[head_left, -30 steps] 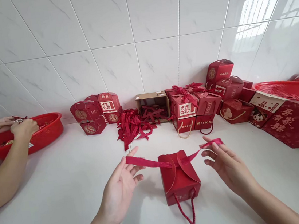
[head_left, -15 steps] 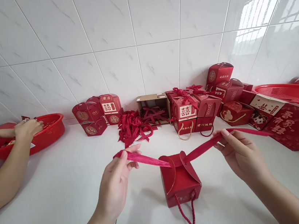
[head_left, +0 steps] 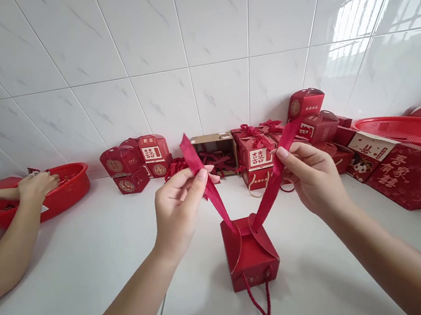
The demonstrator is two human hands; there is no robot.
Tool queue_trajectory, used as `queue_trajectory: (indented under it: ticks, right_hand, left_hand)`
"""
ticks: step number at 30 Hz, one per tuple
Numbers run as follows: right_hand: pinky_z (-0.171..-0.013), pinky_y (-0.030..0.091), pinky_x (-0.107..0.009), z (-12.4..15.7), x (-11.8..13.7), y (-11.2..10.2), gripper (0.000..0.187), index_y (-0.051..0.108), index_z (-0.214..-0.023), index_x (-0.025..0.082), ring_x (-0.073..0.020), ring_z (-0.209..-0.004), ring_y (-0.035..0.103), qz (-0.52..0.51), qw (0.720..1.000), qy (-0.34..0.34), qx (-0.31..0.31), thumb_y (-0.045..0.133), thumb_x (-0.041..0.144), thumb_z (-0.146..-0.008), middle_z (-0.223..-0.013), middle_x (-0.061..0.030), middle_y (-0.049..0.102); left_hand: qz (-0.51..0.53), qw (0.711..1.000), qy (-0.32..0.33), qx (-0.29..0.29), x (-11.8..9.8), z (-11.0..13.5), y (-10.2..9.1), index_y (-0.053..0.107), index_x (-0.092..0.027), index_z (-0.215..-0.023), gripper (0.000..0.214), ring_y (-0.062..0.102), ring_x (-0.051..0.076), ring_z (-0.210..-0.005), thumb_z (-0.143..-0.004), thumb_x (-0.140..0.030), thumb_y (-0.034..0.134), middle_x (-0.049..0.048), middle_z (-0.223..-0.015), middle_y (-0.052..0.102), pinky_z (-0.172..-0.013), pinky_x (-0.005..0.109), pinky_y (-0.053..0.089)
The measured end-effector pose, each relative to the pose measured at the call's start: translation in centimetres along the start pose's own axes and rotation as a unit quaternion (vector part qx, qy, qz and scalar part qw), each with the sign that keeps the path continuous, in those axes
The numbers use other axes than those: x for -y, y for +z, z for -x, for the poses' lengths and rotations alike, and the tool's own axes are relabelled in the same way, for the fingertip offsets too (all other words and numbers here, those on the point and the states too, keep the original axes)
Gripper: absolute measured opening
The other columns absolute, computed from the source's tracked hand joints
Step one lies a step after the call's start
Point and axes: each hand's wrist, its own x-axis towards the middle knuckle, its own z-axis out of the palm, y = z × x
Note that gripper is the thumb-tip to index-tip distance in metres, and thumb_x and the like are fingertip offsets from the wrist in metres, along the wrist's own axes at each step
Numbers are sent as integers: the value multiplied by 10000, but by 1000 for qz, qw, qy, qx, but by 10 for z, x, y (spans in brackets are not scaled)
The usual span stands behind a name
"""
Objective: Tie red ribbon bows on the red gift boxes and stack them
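A small red gift box [head_left: 249,254] with a rope handle stands on the white counter in front of me. A red ribbon [head_left: 216,200] runs through its top flaps and rises in a V. My left hand [head_left: 176,208] pinches the left end of the ribbon, raised above the box. My right hand [head_left: 312,177] pinches the right end at about the same height. Both ends are pulled up taut and stick out above my fingers.
Finished red gift boxes [head_left: 260,153] and a cardboard box of loose ribbons [head_left: 213,152] line the tiled wall. Another person's hands [head_left: 35,183] reach into a red basket [head_left: 65,189] at the left. A second red basket [head_left: 404,127] and large red boxes [head_left: 414,172] sit at the right.
My hands went from holding the ribbon ends out sideways and low to pinching them and lifting them up and inward above the box.
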Motion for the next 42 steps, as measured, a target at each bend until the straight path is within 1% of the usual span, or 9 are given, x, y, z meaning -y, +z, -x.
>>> queue_trajectory:
  ticks: [8, 15, 20, 24, 30, 34, 38, 40, 42]
  right_hand:
    - [-565, 502, -242, -4, 2, 18, 155, 657, -753, 221, -122, -638, 607, -6, 999, -33, 29, 674, 360, -820, -713, 7, 656]
    - [-506, 507, -252, -6, 10, 35, 160, 653, -798, 191, -131, -567, 609, -14, 999, -9, 42, 692, 346, -792, -630, 3, 649]
    - [-374, 397, -201, 0, 11, 42, 129, 681, -780, 175, -75, -418, 465, 39, 994, -11, 98, 650, 299, -797, -546, 27, 572]
    - [-396, 375, -214, 7, 2, 38, 108, 699, -799, 203, -64, -407, 377, 44, 982, -65, 170, 607, 260, -797, -527, 46, 494]
    - [-391, 398, -199, 12, -10, 37, 128, 699, -761, 223, -75, -450, 449, 61, 981, -78, 166, 615, 271, -844, -578, 32, 559]
    - [-404, 468, -209, 14, -17, 37, 121, 730, -897, 239, -89, -512, 528, 82, 981, -71, 161, 668, 298, -811, -777, -7, 678]
    - [-409, 496, -217, 10, -25, 28, 189, 737, -984, 272, -93, -492, 558, 112, 968, -142, 174, 581, 260, -878, -741, -8, 680]
    - [-480, 533, -243, 6, -27, 19, 225, 730, -1027, 291, -118, -554, 609, 154, 942, -217, 207, 579, 216, -879, -726, -10, 681]
    - [-565, 552, -264, 1, -28, 9, 284, 707, -1088, 303, -143, -660, 652, 208, 898, -294, 254, 581, 168, -873, -775, -24, 697]
  left_hand:
    - [26, 999, 24, 2, -3, -4, 10, 678, -223, -994, 168, 655, 159, -812, -848, -296, 640, 12, -810, 704, -785, 307, 527]
    - [37, 999, 13, 28, -11, -3, 21, 663, -196, -898, 174, 654, 163, -806, -885, -343, 571, 23, -801, 694, -812, 312, 514]
    - [-75, 992, 15, 99, -20, -1, 25, 666, -187, -808, 184, 572, 132, -638, -877, -323, 562, -1, -666, 625, -617, 253, 475]
    - [-132, 983, 19, 125, -23, -1, 24, 646, -179, -737, 182, 558, 126, -638, -867, -267, 553, 3, -694, 639, -575, 236, 439]
    - [-195, 970, 37, 144, -21, 3, 18, 642, -180, -741, 168, 513, 117, -596, -853, -249, 538, -10, -666, 608, -528, 226, 395]
    - [-229, 961, 23, 152, -16, 5, 15, 641, -189, -736, 168, 489, 118, -561, -845, -272, 543, -14, -622, 591, -507, 231, 366]
    - [-190, 962, -1, 196, -14, 4, 10, 695, -199, -752, 187, 564, 148, -648, -841, -254, 539, 14, -697, 659, -598, 254, 426]
    - [-125, 962, -65, 232, -13, 2, 4, 700, -210, -856, 157, 595, 165, -703, -830, -231, 547, 22, -735, 668, -637, 270, 451]
    - [-47, 958, -145, 243, -12, -1, -2, 675, -219, -930, 168, 606, 162, -708, -810, -194, 560, 15, -729, 657, -643, 272, 460]
